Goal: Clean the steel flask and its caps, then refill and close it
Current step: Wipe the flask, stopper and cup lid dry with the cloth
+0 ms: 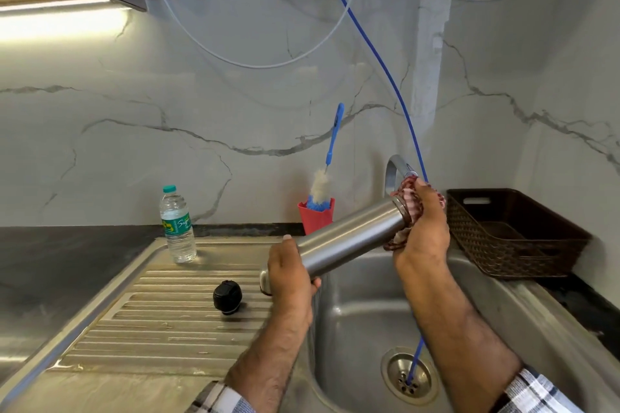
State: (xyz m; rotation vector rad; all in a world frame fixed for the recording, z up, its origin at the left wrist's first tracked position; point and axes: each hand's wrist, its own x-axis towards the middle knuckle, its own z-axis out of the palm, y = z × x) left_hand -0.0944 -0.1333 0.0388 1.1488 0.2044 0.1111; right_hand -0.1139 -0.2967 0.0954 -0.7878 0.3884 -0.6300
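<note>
1. Steel flask held in the air over the sink basin, long axis tilted: base low-left, open mouth up-right, toward the tap.
2. Left hand wraps fingers round the base end, firm grip.
3. Right hand grips a red patterned cloth bunched against the mouth/neck; it's the nearer hand to the opening, so wiping there falls to it.
4. Judgement: rim/thread wipe is the step in hand; caps + refill not yet done.
5. Black cap sits on the ribbed drainboard, just left of the left hand, near the basin's left edge. Only one cap visible.
6. Water bottle stands at the drainboard's back edge; bottle brush in red cup behind the basin.
7. Room: basin open below; blue tube hangs close by the right hand into the drain, brown basket on the surface at right — snag risk on that side.
</note>
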